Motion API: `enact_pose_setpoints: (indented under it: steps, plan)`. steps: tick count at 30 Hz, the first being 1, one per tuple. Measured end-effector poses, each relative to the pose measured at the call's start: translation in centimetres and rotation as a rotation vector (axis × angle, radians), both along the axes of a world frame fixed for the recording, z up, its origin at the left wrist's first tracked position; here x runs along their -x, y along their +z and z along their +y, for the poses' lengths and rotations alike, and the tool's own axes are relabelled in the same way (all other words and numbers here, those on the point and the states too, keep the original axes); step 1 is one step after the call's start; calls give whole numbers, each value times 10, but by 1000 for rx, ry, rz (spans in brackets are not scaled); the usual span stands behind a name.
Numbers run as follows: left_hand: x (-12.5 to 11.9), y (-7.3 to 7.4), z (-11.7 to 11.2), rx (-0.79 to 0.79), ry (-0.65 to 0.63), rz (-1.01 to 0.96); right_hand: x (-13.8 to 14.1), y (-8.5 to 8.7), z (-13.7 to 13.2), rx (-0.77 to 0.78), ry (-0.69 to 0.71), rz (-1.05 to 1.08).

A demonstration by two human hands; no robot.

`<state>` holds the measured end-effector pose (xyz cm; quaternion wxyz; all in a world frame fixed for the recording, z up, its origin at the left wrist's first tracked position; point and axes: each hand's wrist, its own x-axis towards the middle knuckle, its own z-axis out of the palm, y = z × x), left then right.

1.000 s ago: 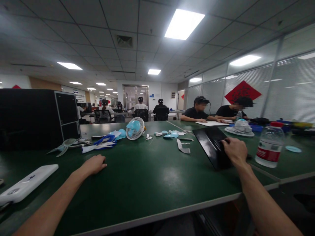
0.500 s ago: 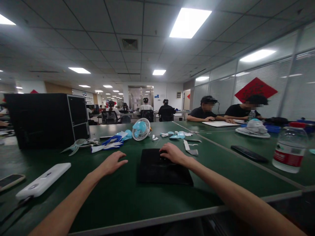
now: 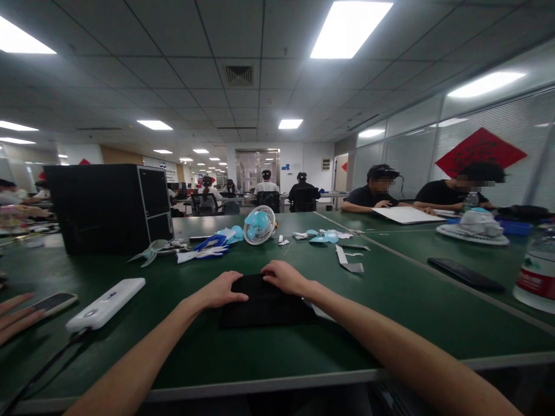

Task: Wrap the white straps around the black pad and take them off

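Both hands I guide are at one black panel point(image 3: 269, 306), in front of me at the green worktop point(image 3: 191, 364). My right hand point(image 3: 285, 278) has its grip curled over the far edge, grasping the panel; my left hand point(image 3: 221, 290) touches the left edge, and I cannot tell whether its grip is clenched or loose. Left of them I see a white power bank point(image 3: 106, 304), with another person's hand point(image 3: 15, 319) by a phone point(image 3: 57, 303). Beyond the panel sits a small fan point(image 3: 259, 224).
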<state>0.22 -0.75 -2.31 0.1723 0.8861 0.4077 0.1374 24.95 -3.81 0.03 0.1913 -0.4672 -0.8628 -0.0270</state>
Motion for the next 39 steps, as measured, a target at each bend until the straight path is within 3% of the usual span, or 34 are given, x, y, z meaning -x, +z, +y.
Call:
enact_pose_setpoints:
  steps: [4,13,22,28,39]
  plan:
    - [0,0,0,-16,4,-8,-31,9,-4,-50,-137,51]
    - [4,3,2,35,57,24,-135,22,-21,-42,-666,-163]
    - [6,0,5,42,70,22,-183,12,-18,102,-981,-144]
    - [6,5,0,79,85,22,-195,7,-16,161,-1058,-124]
    - [9,-10,16,30,57,-10,-195,8,-17,139,-1036,-149]
